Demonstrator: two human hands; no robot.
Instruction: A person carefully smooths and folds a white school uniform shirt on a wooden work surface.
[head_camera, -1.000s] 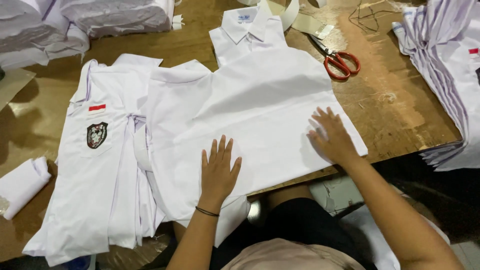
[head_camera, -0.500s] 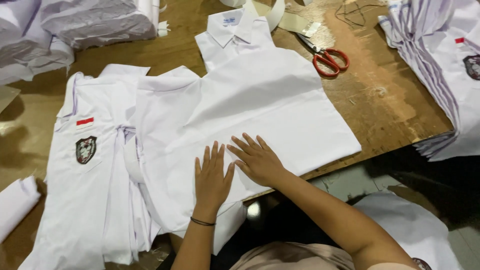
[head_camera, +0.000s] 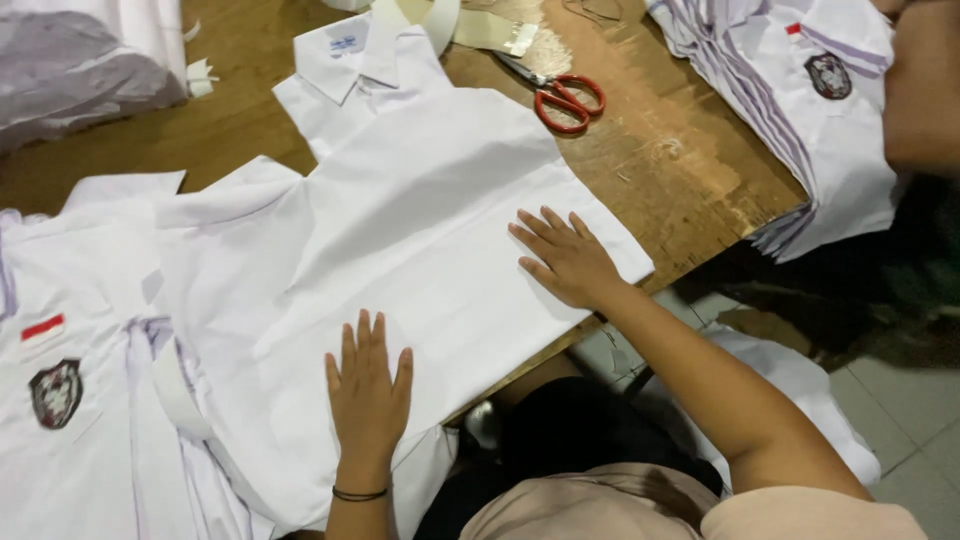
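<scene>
Bare forearms; a thin black band (head_camera: 359, 494) circles the left wrist; a beige top (head_camera: 640, 512) covers shoulders, dark garment below.

A white collared shirt (head_camera: 400, 220) lies flat, back up, on a wooden table (head_camera: 680, 170), collar toward the far edge and hem at the near edge, its sleeves folded in, its lower corner overhanging.

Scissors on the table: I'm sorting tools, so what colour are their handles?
Red handles on the scissors, lying on the wooden table; the head view shows them best.
</scene>
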